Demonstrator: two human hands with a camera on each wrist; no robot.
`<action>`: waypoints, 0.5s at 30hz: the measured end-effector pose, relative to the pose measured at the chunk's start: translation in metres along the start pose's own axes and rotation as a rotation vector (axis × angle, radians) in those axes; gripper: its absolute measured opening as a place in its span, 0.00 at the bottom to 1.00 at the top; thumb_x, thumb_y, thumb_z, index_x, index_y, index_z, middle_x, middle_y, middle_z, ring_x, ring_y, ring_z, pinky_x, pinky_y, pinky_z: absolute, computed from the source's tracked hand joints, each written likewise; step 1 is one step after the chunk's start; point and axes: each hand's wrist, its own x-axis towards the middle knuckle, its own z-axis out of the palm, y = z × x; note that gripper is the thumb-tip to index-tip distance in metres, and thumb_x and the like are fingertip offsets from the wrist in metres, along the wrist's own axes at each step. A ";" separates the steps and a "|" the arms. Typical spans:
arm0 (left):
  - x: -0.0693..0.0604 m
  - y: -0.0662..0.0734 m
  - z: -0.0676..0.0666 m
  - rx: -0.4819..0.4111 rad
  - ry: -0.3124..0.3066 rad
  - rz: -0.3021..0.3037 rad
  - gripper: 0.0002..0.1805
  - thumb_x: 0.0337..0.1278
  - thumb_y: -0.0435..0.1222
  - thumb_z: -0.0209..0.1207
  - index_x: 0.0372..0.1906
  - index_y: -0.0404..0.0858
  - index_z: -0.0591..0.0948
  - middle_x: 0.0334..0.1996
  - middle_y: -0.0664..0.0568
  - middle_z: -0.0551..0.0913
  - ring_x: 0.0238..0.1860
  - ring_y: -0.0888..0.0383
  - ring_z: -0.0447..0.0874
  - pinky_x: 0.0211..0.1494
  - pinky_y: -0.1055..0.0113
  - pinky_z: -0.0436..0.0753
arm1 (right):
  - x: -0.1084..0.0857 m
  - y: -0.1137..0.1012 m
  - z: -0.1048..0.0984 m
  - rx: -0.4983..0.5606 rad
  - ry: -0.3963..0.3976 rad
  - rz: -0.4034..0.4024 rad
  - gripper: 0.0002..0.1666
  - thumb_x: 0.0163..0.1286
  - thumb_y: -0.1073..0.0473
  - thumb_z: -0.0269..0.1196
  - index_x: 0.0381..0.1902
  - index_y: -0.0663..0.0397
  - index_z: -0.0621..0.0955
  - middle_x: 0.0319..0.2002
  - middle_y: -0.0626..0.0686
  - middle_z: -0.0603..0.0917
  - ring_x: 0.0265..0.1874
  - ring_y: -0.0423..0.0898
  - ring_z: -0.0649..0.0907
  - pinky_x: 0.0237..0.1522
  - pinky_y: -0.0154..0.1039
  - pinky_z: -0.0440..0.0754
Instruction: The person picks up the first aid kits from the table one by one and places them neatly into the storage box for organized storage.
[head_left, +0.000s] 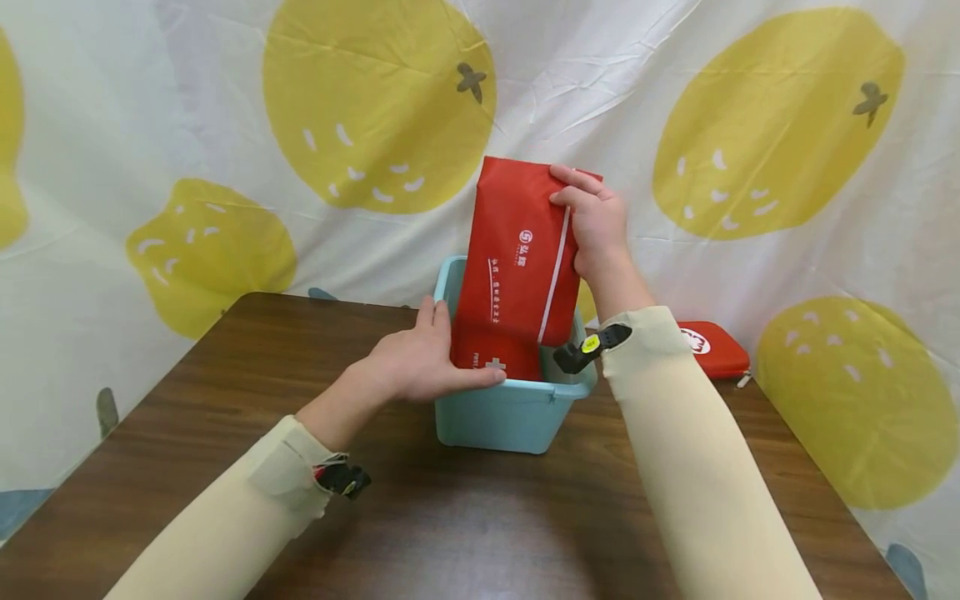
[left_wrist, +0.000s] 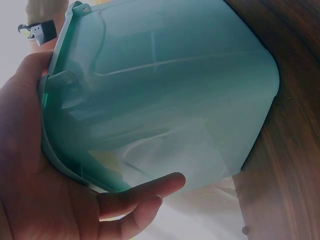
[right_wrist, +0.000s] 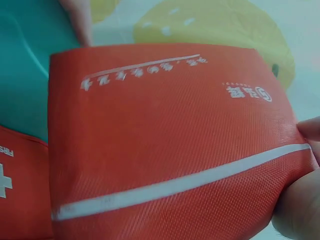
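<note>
A flat red pouch [head_left: 517, 242] with a white stripe and white lettering stands tilted, its lower end inside the light-blue plastic bin [head_left: 491, 421]. My right hand [head_left: 600, 221] pinches its upper right edge; the right wrist view shows fingers and thumb on that edge of the pouch [right_wrist: 170, 130]. Lower in the bin is a red first-aid pouch [head_left: 468, 354] with a white cross, partly hidden by the first. My left hand [head_left: 412, 358] holds the bin's near left corner, thumb along the rim, fingers against the outer wall of the bin [left_wrist: 165, 100].
A red zip case [head_left: 716, 348] with a white round emblem lies on the brown wooden table [head_left: 360, 533], to the right of the bin and partly behind my right forearm. A white curtain [head_left: 570, 75] printed with yellow lemons hangs directly behind the table.
</note>
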 end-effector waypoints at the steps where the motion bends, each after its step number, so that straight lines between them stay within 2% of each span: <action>1: 0.000 0.000 0.000 0.002 0.001 -0.001 0.75 0.53 0.79 0.60 0.90 0.34 0.45 0.88 0.40 0.48 0.75 0.42 0.74 0.63 0.46 0.89 | 0.001 0.003 0.001 -0.010 -0.001 0.018 0.20 0.76 0.59 0.66 0.61 0.35 0.92 0.68 0.48 0.79 0.60 0.47 0.82 0.51 0.39 0.88; 6: 0.001 0.003 0.001 0.007 -0.002 0.003 0.76 0.53 0.79 0.61 0.90 0.34 0.45 0.88 0.40 0.49 0.74 0.42 0.75 0.62 0.47 0.90 | 0.004 0.018 0.002 -0.051 0.008 0.090 0.21 0.75 0.60 0.66 0.60 0.34 0.92 0.68 0.47 0.81 0.58 0.47 0.82 0.49 0.39 0.86; 10: 0.000 0.005 0.002 0.013 -0.004 0.006 0.76 0.53 0.80 0.61 0.90 0.34 0.45 0.88 0.40 0.48 0.73 0.42 0.76 0.61 0.47 0.90 | 0.006 0.029 0.002 -0.114 -0.031 0.142 0.24 0.75 0.62 0.64 0.63 0.37 0.91 0.69 0.48 0.82 0.56 0.46 0.81 0.49 0.37 0.84; 15: 0.000 0.007 0.002 0.017 -0.008 0.014 0.76 0.53 0.80 0.60 0.89 0.33 0.45 0.88 0.39 0.48 0.71 0.42 0.78 0.60 0.48 0.90 | 0.005 0.040 0.001 -0.244 -0.087 0.185 0.25 0.78 0.61 0.62 0.68 0.38 0.88 0.71 0.51 0.81 0.58 0.48 0.79 0.51 0.39 0.82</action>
